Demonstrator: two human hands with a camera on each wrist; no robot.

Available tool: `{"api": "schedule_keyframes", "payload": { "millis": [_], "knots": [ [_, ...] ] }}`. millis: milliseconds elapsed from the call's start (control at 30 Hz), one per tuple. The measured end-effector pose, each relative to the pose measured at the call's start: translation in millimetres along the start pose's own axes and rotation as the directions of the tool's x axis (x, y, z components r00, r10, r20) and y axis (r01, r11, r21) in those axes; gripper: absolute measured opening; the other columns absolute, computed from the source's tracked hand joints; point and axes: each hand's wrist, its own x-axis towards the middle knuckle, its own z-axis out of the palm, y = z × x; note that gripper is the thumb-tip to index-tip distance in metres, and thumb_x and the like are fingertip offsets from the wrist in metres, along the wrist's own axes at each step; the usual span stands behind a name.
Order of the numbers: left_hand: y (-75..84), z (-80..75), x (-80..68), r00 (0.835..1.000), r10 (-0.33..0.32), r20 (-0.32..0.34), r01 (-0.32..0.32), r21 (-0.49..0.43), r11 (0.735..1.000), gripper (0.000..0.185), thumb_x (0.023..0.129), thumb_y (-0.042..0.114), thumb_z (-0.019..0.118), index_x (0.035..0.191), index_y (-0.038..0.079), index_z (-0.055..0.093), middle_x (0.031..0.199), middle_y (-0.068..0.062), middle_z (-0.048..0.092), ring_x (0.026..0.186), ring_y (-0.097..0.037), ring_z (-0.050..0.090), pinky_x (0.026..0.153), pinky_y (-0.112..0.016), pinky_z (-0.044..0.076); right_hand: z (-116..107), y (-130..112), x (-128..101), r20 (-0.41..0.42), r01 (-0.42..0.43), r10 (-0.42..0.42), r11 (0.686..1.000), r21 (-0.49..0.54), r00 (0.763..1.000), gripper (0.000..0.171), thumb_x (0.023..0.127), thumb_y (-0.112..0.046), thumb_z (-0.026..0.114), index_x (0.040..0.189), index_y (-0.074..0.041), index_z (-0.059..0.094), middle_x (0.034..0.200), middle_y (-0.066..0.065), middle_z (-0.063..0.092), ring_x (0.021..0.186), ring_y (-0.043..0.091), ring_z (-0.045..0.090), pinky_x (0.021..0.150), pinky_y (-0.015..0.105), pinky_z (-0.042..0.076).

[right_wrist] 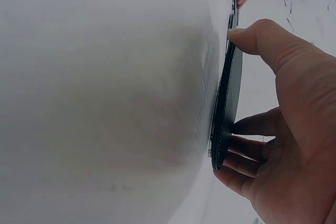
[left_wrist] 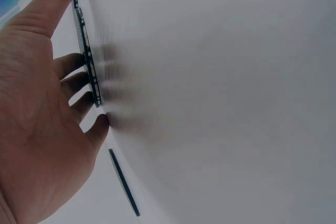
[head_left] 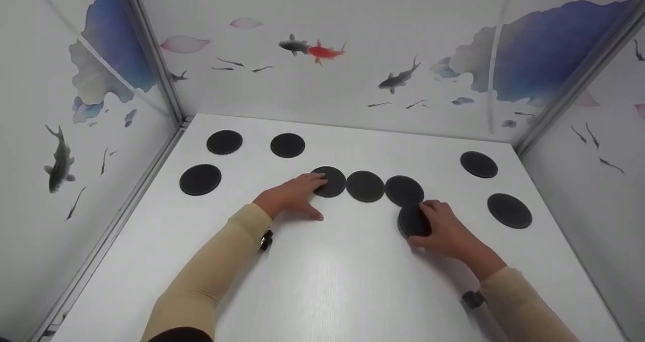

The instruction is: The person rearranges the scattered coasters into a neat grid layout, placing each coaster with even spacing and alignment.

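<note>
The disc [head_left: 412,221] under the right hand [head_left: 446,231], a thin, matte black round, lies mid-surface, tilted up between thumb and curled fingers. It could slip and knock the next disc [head_left: 403,190] in the row out of line. The left hand [head_left: 295,196] lies spread, fingertips on the row's left disc [head_left: 332,181]. Five more sit toward the far corners.

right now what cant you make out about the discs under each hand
- Head view: right hand covers part of the nearest disc; its right edge is hidden.
- Head view: left hand fingers hide the row's left disc edge.
- Wrist views: discs show edge-on only; faces unseen.
</note>
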Motion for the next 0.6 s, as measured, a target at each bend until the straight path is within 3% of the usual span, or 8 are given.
{"api": "schedule_keyframes", "payload": {
  "millis": [600],
  "knots": [
    [0.9,-1.7,-2.0,1.000,0.001,0.002,-0.001,0.002,1.000,0.107,0.092,0.058,0.087,0.175,0.017,0.033,0.185,-0.001,0.020,0.170,-0.027,0.016,0.135,-0.047,0.023,7,-12,3,0.006,0.001,-0.001,1.000,-0.015,1.000,0.097,0.090,-0.038,0.090,0.161,0.010,0.045,0.162,0.028,0.043,0.146,0.045,0.044,0.120,0.064,0.045]
  ]
}}
